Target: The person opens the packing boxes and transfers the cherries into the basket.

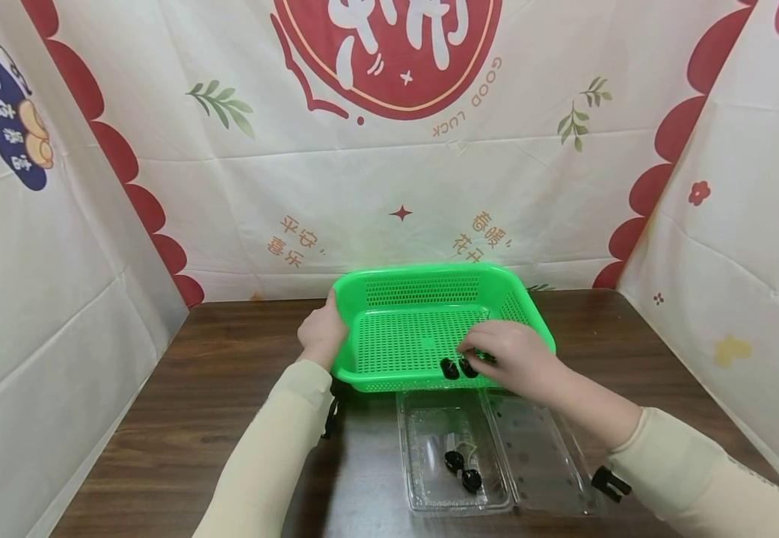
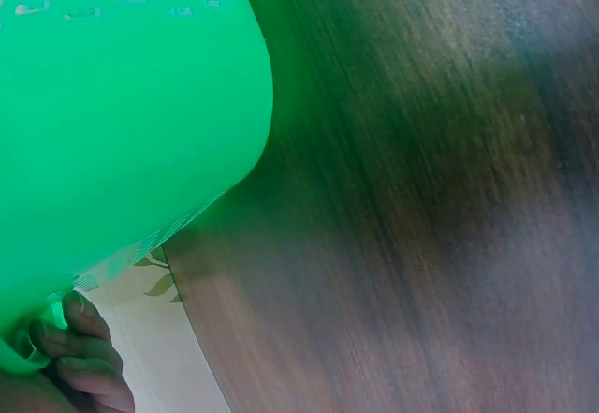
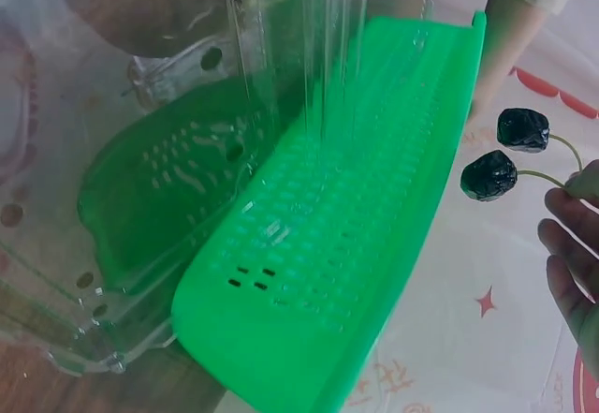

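A green perforated plastic basket (image 1: 423,321) sits at the back of the table. My left hand (image 1: 323,329) grips its left rim; in the left wrist view the fingers (image 2: 89,357) curl about that rim. Over the basket's front right part, my right hand (image 1: 513,357) pinches the thin stems of two dark, glossy cherries (image 3: 489,176), which dangle from the fingertips. In front of the basket lies an opened clear plastic box (image 1: 423,489). Inside its left half rest two more dark cherries (image 1: 472,480), with pale stems beside them.
The box's clear lid (image 1: 537,456), dotted with holes, lies folded out to the right. Everything stands on a dark wood-grain table (image 1: 228,373). Printed white cloth (image 1: 241,202) hangs behind the table and along both sides.
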Motion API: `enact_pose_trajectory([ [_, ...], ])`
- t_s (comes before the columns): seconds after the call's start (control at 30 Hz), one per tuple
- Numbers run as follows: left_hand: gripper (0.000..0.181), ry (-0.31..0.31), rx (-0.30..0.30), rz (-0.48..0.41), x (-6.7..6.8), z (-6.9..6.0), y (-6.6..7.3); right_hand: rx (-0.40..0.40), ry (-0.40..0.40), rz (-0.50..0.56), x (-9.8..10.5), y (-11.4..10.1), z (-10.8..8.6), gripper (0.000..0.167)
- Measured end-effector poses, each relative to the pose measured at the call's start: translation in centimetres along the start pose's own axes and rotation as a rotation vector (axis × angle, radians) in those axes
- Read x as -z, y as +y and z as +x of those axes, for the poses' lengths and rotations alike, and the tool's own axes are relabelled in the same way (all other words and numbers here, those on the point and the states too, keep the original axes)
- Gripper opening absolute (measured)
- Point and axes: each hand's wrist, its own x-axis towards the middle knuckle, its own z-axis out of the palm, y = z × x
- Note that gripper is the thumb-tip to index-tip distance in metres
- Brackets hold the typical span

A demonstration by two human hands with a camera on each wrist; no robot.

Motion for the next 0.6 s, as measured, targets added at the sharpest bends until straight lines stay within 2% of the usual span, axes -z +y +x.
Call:
enact_pose_trajectory([
  [0.2,0.079,-0.004,-0.002,0.004,0.0,0.1,0.0,-0.037,-0.006,-0.027,0.5,1.0,0.1,0.019],
  [0.43,0.078,-0.005,-0.003,0.003,-0.1,0.2,0.0,-0.094,0.025,-0.077,0.9,1.9,0.0,0.023],
  [0.6,0.078,-0.006,0.000,0.001,-0.2,0.4,0.0,-0.151,0.013,-0.091,0.7,2.6,-0.2,0.022],
])
